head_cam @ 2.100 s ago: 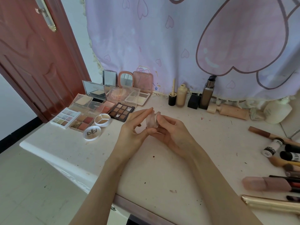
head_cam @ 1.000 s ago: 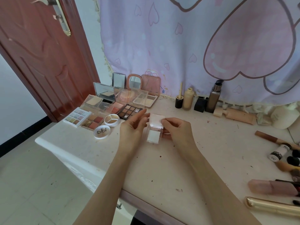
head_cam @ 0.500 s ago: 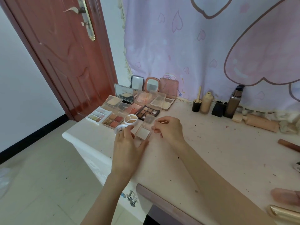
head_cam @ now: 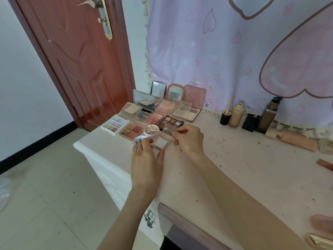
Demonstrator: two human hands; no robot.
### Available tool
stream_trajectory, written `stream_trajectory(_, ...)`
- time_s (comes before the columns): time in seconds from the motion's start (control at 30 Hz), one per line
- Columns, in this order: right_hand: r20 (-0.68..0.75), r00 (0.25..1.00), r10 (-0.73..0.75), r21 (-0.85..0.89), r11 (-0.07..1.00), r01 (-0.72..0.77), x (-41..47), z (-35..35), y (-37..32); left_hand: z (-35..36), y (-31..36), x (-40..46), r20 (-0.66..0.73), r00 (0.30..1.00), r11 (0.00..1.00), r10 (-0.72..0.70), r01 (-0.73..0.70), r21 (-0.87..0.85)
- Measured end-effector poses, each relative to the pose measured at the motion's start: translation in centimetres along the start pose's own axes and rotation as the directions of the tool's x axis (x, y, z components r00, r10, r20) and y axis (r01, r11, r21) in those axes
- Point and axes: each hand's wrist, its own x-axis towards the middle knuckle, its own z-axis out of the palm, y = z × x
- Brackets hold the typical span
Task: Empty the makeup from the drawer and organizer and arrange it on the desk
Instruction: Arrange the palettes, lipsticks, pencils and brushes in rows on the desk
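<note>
Cream desk (head_cam: 234,170) beside red wooden door (head_cam: 75,56).

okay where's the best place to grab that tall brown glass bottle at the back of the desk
Probably around the straight, flat-sided body of the brown glass bottle, coming from the front. It stands upright against the curtain, with a black box close beside it.
</note>
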Motion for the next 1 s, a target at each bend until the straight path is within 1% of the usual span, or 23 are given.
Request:
stream_trajectory(0.2,-0.002,1.000,0.016,-0.013,1.000,-0.016,0.2,0.1,-0.1,0.2,-0.2,0.0,0.013,1.000,1.000,0.013,-0.013,0.026)
stream_trajectory(0.33,0.042,0.998,0.046,0.050,0.998,-0.048,0.1,-0.5,-0.3,0.1,-0.2,0.0,0.036,0.999,0.995,0.039,-0.042,0.090)
stream_trajectory(0.43,0.077,0.996,0.052,0.086,0.995,-0.059,-0.4,-1.3,-0.2,0.0,0.1,-0.1,0.063,0.994,0.983,0.090,-0.098,0.152)
stream_trajectory(0.5,0.083,0.996,0.012,0.019,1.000,-0.014,-0.9,-2.4,0.1,0.1,0.5,0.0,0.049,0.986,0.974,0.160,-0.166,0.154)
stream_trajectory(0.57,0.111,0.992,-0.060,-0.143,0.987,0.076,-1.4,-4.1,0.5,0.2,1.2,0.2,0.032,0.972,0.964,0.231,-0.234,0.124)
stream_trajectory(0.63,0.149,0.981,-0.127,-0.316,0.934,0.169,-1.8,-6.2,0.8,0.5,2.1,0.4,0.062,0.948,0.946,0.312,-0.316,0.075)
stream_trajectory(0.7,0.168,0.974,-0.152,-0.473,0.855,0.215,-2.2,-9.0,1.3,1.3,3.6,0.4,0.140,0.907,0.916,0.397,-0.402,0.011)
stream_trajectory(0.73,0.184,0.972,-0.148,-0.547,0.806,0.226,-2.3,-10.1,1.4,1.6,4.2,0.3,0.200,0.890,0.910,0.409,-0.415,-0.014)
stream_trajectory(0.77,0.181,0.974,-0.133,-0.616,0.757,0.218,-2.6,-11.6,1.7,2.3,5.0,0.2,0.279,0.859,0.899,0.429,-0.437,-0.039)
stream_trajectory(0.83,0.150,0.985,-0.089,-0.715,0.678,0.170,-3.3,-14.7,2.5,3.7,6.5,-0.2,0.420,0.767,0.858,0.484,-0.511,-0.054)
stream_trajectory(0.9,0.110,0.993,-0.051,-0.777,0.619,0.118,-4.2,-17.8,3.1,5.2,8.1,-0.7,0.517,0.666,0.809,0.538,-0.581,-0.092)
stream_trajectory(1.0,0.016,1.000,-0.018,-0.824,0.566,0.023,-5.8,-21.8,3.9,7.2,10.9,-1.8,0.651,0.478,0.714,0.589,-0.685,-0.143)
